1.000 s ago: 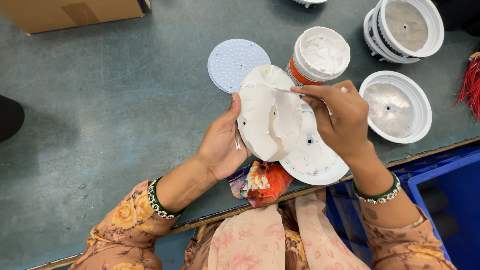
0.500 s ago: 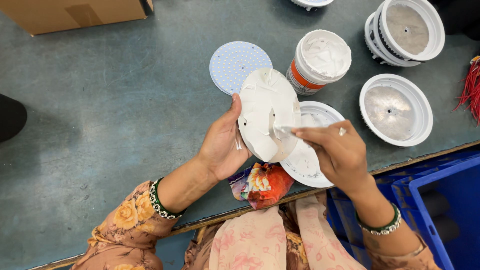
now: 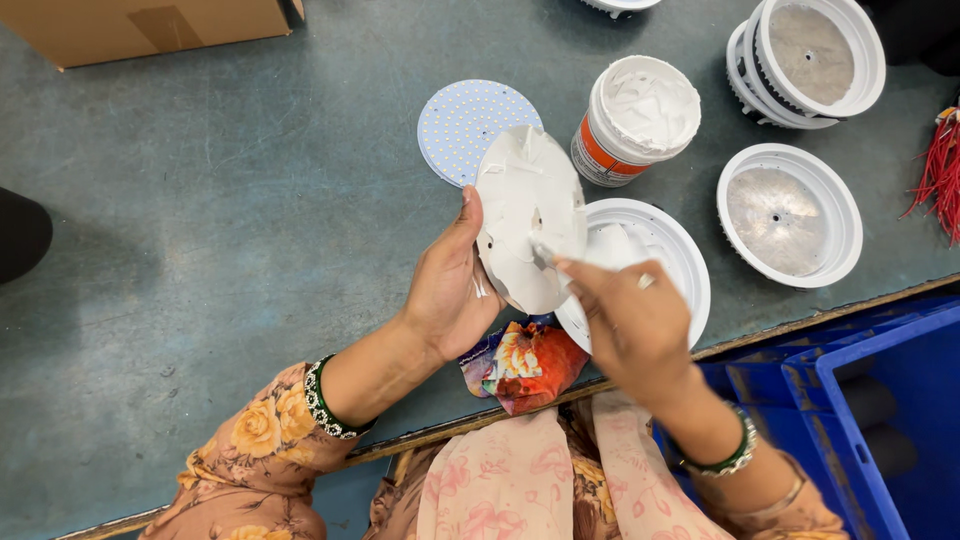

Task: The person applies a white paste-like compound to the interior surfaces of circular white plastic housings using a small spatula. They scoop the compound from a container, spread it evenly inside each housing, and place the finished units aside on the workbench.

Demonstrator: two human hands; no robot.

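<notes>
Hands: left hand (image 3: 450,290) grips white disc (image 3: 528,215), right hand (image 3: 625,320) pinches spreader (image 3: 542,255) near orange-banded paste tub (image 3: 635,120).

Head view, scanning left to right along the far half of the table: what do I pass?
Cardboard box → blue-white dotted disc → open tub of white paste → stacked white round housings → red wire bundle.

White disc (image 3: 525,215), white paste tub (image 3: 634,120) with an orange band, blue-grey counter (image 3: 200,230), blue crate (image 3: 880,400), sleeves (image 3: 255,455) — peach floral.
</notes>
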